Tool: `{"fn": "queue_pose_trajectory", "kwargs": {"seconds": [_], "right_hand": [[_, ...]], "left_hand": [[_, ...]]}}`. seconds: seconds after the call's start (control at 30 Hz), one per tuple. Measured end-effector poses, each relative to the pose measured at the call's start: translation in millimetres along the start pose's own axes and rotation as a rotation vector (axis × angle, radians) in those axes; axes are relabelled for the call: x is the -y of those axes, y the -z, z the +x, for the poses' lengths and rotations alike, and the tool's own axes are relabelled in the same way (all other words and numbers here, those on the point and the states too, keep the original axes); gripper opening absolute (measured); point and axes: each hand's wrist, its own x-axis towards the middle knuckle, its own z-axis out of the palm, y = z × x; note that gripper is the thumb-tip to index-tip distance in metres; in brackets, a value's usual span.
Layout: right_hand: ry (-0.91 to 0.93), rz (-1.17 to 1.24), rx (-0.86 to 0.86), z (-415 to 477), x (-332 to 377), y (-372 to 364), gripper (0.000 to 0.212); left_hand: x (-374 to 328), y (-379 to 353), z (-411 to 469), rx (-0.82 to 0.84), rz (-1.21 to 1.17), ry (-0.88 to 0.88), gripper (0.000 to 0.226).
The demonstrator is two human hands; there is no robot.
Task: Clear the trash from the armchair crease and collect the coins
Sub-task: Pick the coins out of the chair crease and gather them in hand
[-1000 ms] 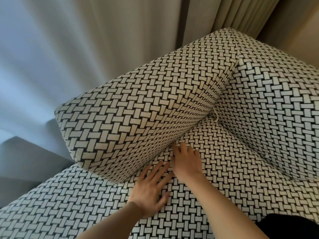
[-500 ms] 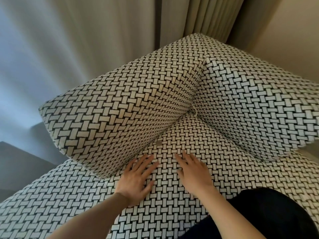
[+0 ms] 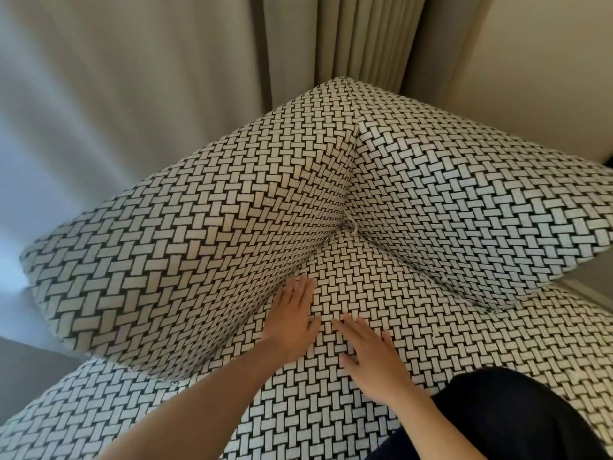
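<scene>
While both hands lie flat on the seat cushion (image 3: pixel 381 293) of the armchair, neither holds anything. The left hand (image 3: pixel 293 315) is spread open, palm down, near the centre of the frame, its straight fingers pointing up the picture and its fingertips right at the crease (image 3: pixel 310 262) where the seat meets the side cushion (image 3: pixel 185 260). The right hand (image 3: pixel 373 356) rests just below and to the right of it, also open and palm down with straight fingers, close to the left hand but not touching it.

From the left fingertips the crease climbs toward the upper right to the inner corner, where a second crease slants down to the right under the back cushion (image 3: pixel 464 200). At that corner sits a small pale looped scrap (image 3: pixel 353 226), too small to identify.

All the upholstery carries a black-and-white basket-weave pattern. Dark clothing (image 3: pixel 504 423) fills the lower right corner. Pale curtains (image 3: pixel 348 38) hang across the top of the frame, with a plain wall (image 3: pixel 547 61) at the upper right.
</scene>
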Motion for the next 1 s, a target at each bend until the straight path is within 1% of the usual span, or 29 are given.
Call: {"fn": "queue_pose_trajectory", "kwargs": {"seconds": [0.07,0.13,0.23,0.3,0.37,0.4,0.43,0.5,0.57,0.63,0.7,0.77,0.87,1.0], "right_hand": [[0.005,0.004,0.031,3,-5,-1,0.06],[0.013,0.063,0.109,6,-9,6,0.06],[0.055,0.086,0.245,10,-16,20,0.062],[0.086,0.097,0.374,13,-20,33,0.065],[0.058,0.209,0.519,19,-24,52,0.062],[0.032,0.275,0.551,23,-26,63,0.057],[-0.003,0.342,0.528,29,-27,74,0.052],[-0.085,0.45,0.363,43,-29,95,0.038],[-0.095,0.431,0.161,64,-31,108,0.03],[-0.051,0.366,0.025,84,-28,111,0.033],[0.01,0.323,-0.031,107,-23,107,0.043],[0.067,0.333,-0.032,125,-13,100,0.05],[0.117,0.264,-0.056,148,-3,83,0.05],[0.102,0.015,-0.129,160,0,63,0.046]], "left_hand": [[-8,4,22,0.027,0.001,-0.096,0.065],[-12,7,38,0.037,0.018,-0.152,0.062],[-14,3,44,-0.029,0.054,-0.157,0.062],[-14,1,45,-0.057,0.01,-0.143,0.065],[-13,-3,45,-0.073,-0.011,-0.137,0.067],[-12,-5,45,-0.085,-0.014,-0.13,0.068],[-11,-7,46,-0.092,-0.017,-0.126,0.069],[-10,-10,47,-0.102,-0.02,-0.125,0.069],[-9,-13,48,-0.115,-0.016,-0.124,0.069],[-8,-15,48,-0.112,-0.018,-0.12,0.069],[-7,-17,50,-0.119,-0.022,-0.113,0.069],[-8,-14,50,-0.124,-0.016,-0.122,0.069],[-11,-11,49,-0.148,0.007,-0.126,0.069],[-13,-8,48,-0.158,0.011,-0.121,0.066]]}}
